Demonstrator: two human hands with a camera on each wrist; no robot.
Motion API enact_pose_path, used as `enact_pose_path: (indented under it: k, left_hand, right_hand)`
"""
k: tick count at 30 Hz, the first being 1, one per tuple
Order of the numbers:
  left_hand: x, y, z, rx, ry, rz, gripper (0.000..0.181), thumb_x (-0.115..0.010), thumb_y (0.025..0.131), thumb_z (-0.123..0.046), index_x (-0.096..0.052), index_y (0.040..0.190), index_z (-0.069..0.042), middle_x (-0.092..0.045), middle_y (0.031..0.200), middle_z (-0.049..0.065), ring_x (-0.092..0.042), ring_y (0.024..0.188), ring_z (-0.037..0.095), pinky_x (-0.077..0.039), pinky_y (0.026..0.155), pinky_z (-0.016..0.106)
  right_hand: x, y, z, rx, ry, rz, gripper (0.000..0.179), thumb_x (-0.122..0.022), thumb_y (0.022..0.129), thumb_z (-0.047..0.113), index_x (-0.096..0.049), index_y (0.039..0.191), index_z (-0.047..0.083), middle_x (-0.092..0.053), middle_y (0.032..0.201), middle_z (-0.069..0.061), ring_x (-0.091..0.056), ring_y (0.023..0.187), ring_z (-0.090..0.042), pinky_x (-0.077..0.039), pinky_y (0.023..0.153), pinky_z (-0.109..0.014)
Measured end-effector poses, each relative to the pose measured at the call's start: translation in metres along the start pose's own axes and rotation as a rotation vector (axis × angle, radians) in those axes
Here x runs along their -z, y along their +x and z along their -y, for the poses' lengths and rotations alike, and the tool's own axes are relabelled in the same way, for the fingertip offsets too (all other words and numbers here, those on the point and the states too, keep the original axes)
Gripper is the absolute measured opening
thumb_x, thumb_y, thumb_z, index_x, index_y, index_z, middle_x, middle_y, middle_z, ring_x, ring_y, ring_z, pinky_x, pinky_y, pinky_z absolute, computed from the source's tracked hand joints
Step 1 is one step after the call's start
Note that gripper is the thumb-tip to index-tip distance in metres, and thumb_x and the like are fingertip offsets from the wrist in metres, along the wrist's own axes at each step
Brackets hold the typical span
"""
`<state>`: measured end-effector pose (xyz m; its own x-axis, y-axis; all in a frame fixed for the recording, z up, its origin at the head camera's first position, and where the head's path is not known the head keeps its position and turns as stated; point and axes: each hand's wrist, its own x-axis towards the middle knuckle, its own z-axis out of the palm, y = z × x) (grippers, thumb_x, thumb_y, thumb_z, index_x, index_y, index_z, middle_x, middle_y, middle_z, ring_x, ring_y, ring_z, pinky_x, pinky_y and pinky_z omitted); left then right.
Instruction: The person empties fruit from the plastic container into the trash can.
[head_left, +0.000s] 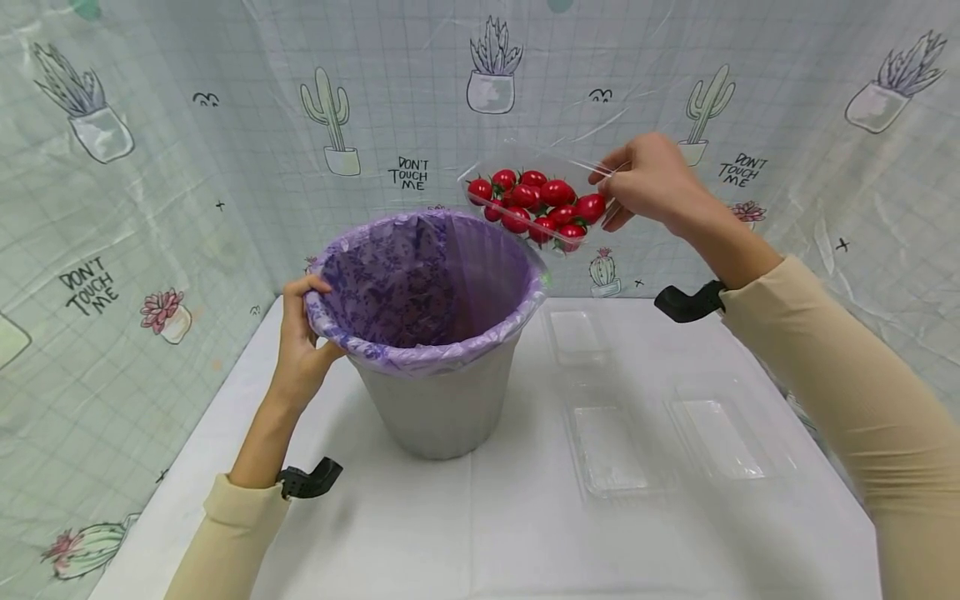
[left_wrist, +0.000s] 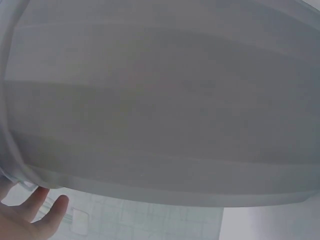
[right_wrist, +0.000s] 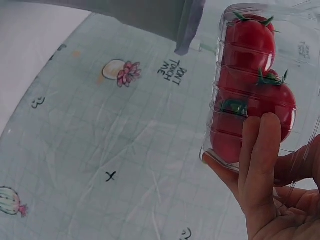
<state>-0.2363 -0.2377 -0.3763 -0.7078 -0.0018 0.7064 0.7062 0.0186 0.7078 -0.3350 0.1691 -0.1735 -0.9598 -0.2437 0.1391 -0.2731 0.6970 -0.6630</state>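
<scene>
A light grey bin [head_left: 438, 408] stands on the white table, tilted a little. Its purple patterned bag [head_left: 487, 283] lines the inside and folds over the rim. My left hand [head_left: 303, 358] grips the left side of that rim, thumb outside; the bin wall [left_wrist: 160, 115] fills most of the left wrist view. Above the bin's right rim, my right hand [head_left: 656, 183] holds a clear plastic container [head_left: 551, 154] by its right end. Several red cherry tomatoes [head_left: 557, 192] with green stems lie in it. In the right wrist view, fingers [right_wrist: 262, 145] press against the container's underside.
Three clear plastic trays lie on the table right of the bin: one at the back [head_left: 576, 337], one in front [head_left: 611, 450], one farther right [head_left: 720, 437]. A sheet [head_left: 247, 167] printed with cacti surrounds the table at the back and sides.
</scene>
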Motion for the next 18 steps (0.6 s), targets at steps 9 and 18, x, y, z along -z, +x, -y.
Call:
enact_pose_path:
  k: [9, 18]
  left_hand:
    - [0.000, 0.000, 0.001, -0.008, 0.003, 0.002, 0.090, -0.088, 0.079, -0.049, -0.036, 0.131, 0.003, -0.041, 0.136, 0.009, -0.047, 0.119, 0.025, -0.041, 0.099, 0.025]
    - [-0.001, -0.001, 0.000, -0.017, -0.004, 0.008, 0.087, -0.087, 0.079, -0.050, -0.038, 0.131, 0.000, -0.043, 0.132, 0.012, -0.049, 0.115, 0.024, -0.042, 0.097, 0.026]
  right_hand:
    - [-0.008, 0.003, 0.018, 0.025, 0.011, 0.007, 0.038, -0.051, 0.100, 0.007, -0.065, 0.134, -0.003, -0.069, 0.130, -0.022, -0.076, 0.065, -0.014, -0.061, 0.068, -0.028]
    - [-0.016, 0.006, 0.030, 0.083, 0.009, 0.005, 0.039, -0.049, 0.097, 0.004, -0.066, 0.131, -0.004, -0.073, 0.122, -0.023, -0.076, 0.062, -0.015, -0.061, 0.066, -0.030]
